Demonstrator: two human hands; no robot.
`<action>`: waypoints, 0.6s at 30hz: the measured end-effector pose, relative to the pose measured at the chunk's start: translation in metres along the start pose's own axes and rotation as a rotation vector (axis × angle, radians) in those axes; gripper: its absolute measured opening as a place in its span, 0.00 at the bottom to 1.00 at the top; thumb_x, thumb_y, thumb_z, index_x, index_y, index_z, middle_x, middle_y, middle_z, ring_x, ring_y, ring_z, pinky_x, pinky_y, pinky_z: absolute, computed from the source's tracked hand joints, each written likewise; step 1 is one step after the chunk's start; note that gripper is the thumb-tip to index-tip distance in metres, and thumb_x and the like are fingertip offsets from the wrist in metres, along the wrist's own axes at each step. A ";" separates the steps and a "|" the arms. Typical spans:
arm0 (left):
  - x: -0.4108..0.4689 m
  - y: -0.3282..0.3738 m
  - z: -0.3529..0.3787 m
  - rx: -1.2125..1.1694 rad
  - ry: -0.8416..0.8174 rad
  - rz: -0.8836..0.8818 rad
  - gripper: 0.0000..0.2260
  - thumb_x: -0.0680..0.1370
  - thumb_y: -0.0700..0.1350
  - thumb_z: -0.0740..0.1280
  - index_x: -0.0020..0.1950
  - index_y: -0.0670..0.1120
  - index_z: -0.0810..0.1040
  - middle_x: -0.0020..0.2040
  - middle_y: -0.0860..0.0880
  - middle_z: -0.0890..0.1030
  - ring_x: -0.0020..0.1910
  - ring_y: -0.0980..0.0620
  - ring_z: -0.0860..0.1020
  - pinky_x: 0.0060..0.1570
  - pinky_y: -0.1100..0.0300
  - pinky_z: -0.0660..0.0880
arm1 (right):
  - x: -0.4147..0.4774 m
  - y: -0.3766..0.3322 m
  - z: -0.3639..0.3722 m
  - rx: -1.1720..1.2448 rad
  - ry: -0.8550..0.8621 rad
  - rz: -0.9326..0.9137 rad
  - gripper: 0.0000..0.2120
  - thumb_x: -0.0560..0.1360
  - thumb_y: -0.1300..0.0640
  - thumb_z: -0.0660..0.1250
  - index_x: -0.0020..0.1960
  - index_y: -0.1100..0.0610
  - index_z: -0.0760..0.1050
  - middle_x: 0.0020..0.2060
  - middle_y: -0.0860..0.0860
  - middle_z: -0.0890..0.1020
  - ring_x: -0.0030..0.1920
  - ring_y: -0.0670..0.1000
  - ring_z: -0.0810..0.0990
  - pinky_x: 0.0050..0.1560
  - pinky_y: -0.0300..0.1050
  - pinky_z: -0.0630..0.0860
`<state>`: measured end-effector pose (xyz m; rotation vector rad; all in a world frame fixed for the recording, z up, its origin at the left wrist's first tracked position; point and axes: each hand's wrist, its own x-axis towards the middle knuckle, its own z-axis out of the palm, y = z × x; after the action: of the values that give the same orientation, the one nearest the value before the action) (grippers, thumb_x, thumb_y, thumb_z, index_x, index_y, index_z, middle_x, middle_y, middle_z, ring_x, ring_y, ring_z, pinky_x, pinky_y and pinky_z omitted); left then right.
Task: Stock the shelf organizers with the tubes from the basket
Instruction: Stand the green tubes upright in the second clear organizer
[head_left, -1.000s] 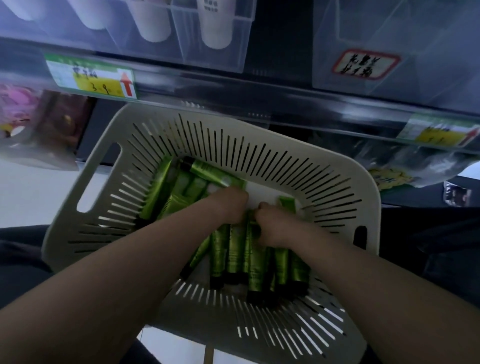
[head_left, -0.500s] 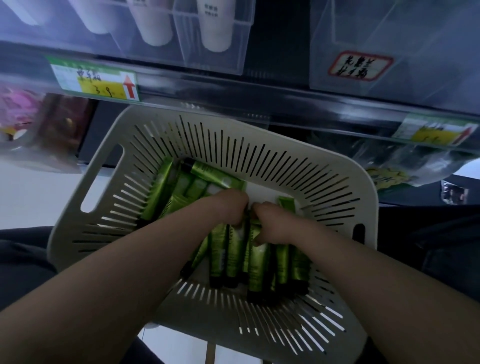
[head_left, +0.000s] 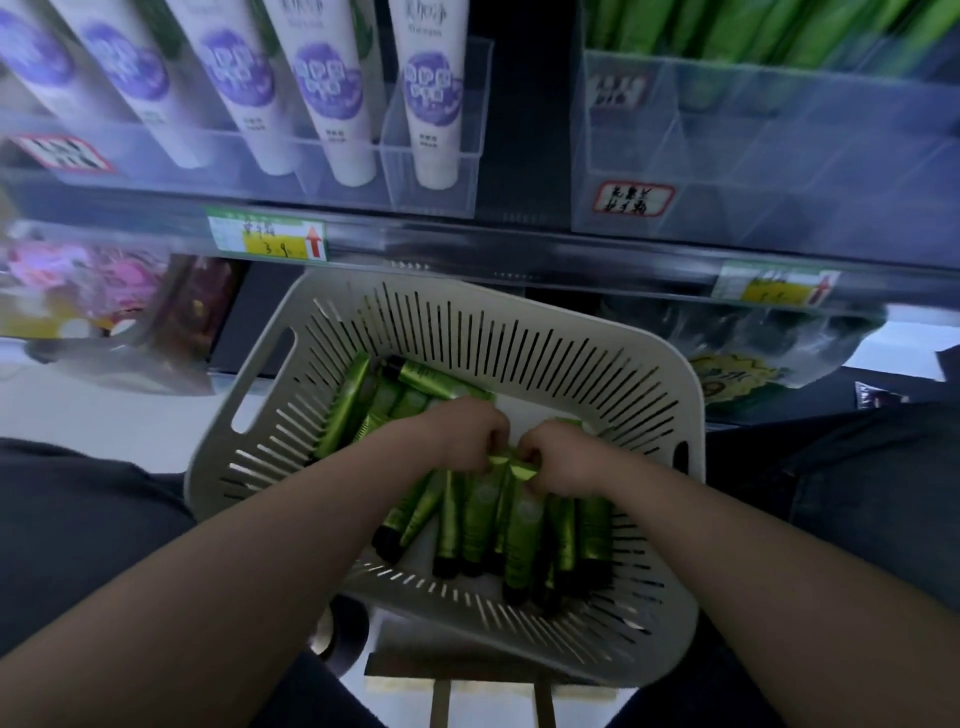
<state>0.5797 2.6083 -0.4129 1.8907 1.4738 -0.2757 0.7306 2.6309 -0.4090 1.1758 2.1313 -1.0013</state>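
A pale slotted basket (head_left: 519, 332) sits in front of me, below the shelf edge. Several green tubes with black caps (head_left: 480, 519) lie in it, a bundle hanging caps down in the middle and more lying at the left (head_left: 345, 405). My left hand (head_left: 462, 431) and my right hand (head_left: 563, 460) are side by side inside the basket, both pinching the crimped top ends of the middle bundle. On the shelf above, a clear organizer (head_left: 779, 171) at the right holds green tubes at its back.
A clear organizer (head_left: 431, 176) at the upper left holds several white tubes with purple labels (head_left: 332, 93). Price tags (head_left: 267, 239) run along the dark shelf rail. Bagged goods hang on the lower shelf at left and right. My dark trouser legs flank the basket.
My head has tilted up, so the shelf organizers come into view. Both hands stay together on the tube bundle and have lifted its top ends slightly.
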 end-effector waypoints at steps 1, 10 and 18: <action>-0.003 0.001 0.000 -0.010 0.018 0.004 0.13 0.71 0.42 0.70 0.54 0.46 0.77 0.53 0.47 0.78 0.52 0.48 0.75 0.46 0.59 0.70 | -0.004 0.000 -0.001 0.000 0.016 -0.002 0.20 0.72 0.59 0.68 0.63 0.58 0.74 0.50 0.51 0.77 0.45 0.48 0.73 0.34 0.37 0.67; -0.036 0.024 -0.019 -0.027 0.186 0.008 0.07 0.70 0.43 0.71 0.43 0.53 0.76 0.42 0.54 0.75 0.44 0.53 0.74 0.42 0.61 0.69 | -0.045 -0.006 -0.020 0.082 0.260 -0.058 0.12 0.70 0.62 0.69 0.53 0.56 0.80 0.46 0.52 0.81 0.46 0.51 0.79 0.43 0.43 0.77; -0.062 0.055 -0.052 0.046 0.338 0.064 0.09 0.72 0.44 0.69 0.51 0.50 0.78 0.48 0.53 0.79 0.46 0.56 0.72 0.45 0.63 0.66 | -0.084 -0.006 -0.042 0.157 0.459 -0.134 0.11 0.70 0.61 0.70 0.52 0.55 0.81 0.48 0.49 0.82 0.46 0.46 0.78 0.44 0.38 0.70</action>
<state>0.5963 2.5895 -0.3184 2.0931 1.6314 0.0442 0.7645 2.6211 -0.3215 1.4691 2.5502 -1.0506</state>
